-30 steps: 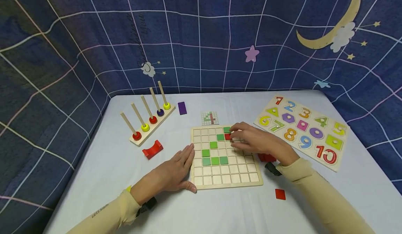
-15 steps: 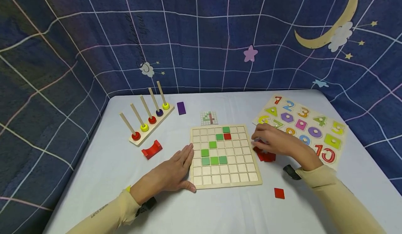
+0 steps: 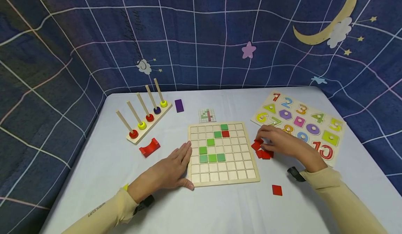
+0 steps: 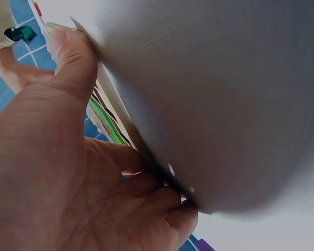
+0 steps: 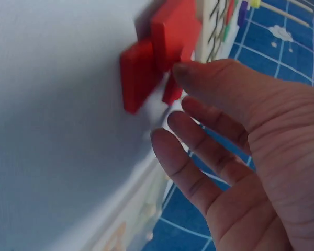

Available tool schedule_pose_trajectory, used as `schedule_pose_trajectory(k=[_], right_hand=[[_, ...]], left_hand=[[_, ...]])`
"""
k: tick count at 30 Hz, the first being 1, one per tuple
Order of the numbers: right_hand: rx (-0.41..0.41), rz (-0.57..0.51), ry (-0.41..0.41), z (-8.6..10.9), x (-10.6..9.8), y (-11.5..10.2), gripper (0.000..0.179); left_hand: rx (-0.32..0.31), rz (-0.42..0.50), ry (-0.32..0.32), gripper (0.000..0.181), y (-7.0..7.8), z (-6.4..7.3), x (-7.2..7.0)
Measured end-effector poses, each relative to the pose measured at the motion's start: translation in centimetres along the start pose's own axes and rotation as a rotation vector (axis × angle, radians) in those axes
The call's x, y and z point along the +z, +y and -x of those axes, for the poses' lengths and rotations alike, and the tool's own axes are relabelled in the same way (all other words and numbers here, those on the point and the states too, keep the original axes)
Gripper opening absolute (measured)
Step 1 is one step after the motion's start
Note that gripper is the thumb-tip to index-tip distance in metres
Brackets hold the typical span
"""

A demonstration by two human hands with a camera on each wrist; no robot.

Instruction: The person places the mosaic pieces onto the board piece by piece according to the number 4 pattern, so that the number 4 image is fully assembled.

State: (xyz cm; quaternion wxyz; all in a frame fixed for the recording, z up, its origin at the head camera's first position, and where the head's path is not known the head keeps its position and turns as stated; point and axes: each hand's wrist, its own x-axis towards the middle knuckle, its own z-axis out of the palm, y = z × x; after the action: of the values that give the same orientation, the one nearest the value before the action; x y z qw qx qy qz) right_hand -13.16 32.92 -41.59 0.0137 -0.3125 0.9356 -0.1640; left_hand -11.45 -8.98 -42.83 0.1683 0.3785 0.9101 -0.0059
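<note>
My left hand [image 3: 171,167] lies with straight fingers along the left edge of the square wooden grid board [image 3: 226,184], thumb by its lower left corner. Several green tiles [image 3: 212,158] and one red tile [image 3: 225,134] sit in the board's cells. Right of the board, my right hand [image 3: 282,141] reaches over a small pile of loose red tiles [image 3: 266,155]. In the right wrist view, its thumb touches a tilted red tile [image 5: 172,90], seemingly pinched; the index finger is hidden behind. The other fingers are loosely bent. A single red tile [image 3: 277,190] lies nearer the front.
A small printed pattern card [image 3: 207,115] lies behind the board. On the left stand a peg rack [image 3: 147,124] with coloured rings, a red arch block [image 3: 149,147] and a purple block [image 3: 179,105]. A number puzzle board [image 3: 301,122] lies at right, partly under my right arm.
My right hand has moved from the board's upper right, beside the placed red tile, out to the loose red pile. My left hand stays at the board's left edge.
</note>
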Motion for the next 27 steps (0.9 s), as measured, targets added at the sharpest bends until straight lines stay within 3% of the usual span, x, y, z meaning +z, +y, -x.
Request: schedule_pose_trajectory(k=[14,27], right_hand=[[0.088,-0.010,-0.022,-0.42,0.43,0.04,0.013],[0.101,-0.047,0.001,-0.97,-0.45,-0.17,0.015]], left_hand=[[0.009,0.009,0.014,0.123,-0.10,0.11,0.26],[0.026,0.004,0.023,0.122,-0.14,0.02,0.17]])
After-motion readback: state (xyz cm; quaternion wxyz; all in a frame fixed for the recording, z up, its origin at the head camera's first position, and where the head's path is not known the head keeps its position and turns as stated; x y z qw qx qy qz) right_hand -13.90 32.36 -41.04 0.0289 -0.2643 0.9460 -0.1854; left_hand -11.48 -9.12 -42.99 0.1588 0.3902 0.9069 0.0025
